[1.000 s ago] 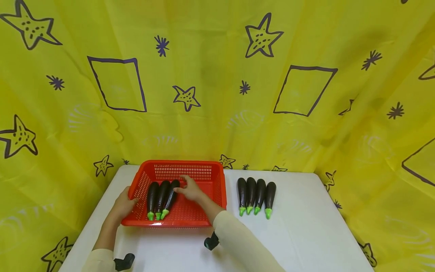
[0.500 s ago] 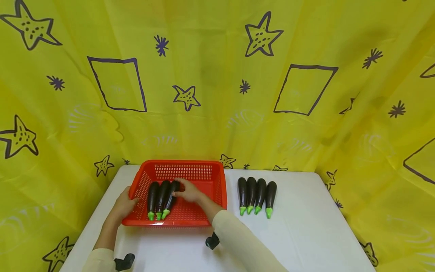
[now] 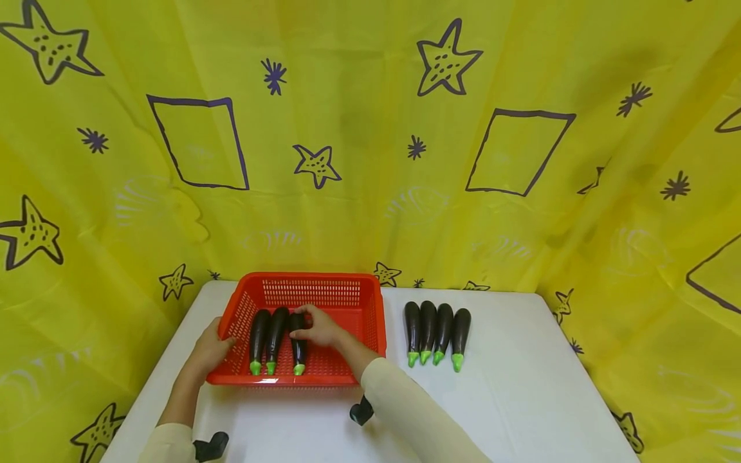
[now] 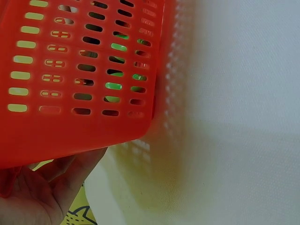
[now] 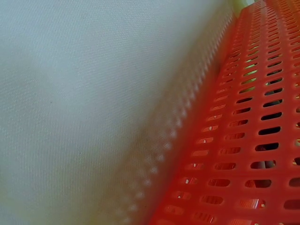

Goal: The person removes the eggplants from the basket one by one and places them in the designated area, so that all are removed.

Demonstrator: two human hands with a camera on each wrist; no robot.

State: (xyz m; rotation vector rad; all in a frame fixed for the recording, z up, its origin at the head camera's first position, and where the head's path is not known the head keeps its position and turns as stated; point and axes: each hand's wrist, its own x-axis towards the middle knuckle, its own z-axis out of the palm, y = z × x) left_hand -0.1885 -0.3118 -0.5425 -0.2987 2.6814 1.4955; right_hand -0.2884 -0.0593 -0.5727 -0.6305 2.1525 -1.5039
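A red plastic basket [image 3: 370, 328] with slotted walls sits on the left of the table. My left hand [image 3: 210, 350] grips its left rim, with the thumb inside; in the left wrist view, the fingers of that hand [image 4: 44, 192] curl under the rim. Inside the basket, my right hand [image 3: 321, 328] holds the upper end of a dark eggplant [image 3: 299, 352] with a green stem, between thumb and fingers. To its left lie two more eggplants [image 3: 276, 334], side by side. The right wrist view shows only the basket wall [image 5: 248, 140] and tablecloth, the right hand hidden behind the slots.
Several eggplants [image 3: 428, 328] lie in a row on the white table [image 3: 521, 386], right of the basket, stems toward me. A yellow curtain [image 3: 370, 212] with drawn stars hangs behind and on both sides of the table.
My right hand has closed on the rightmost eggplant in the basket and shifted it right, apart from the other two. It now lies straighter. My left hand stays on the rim.
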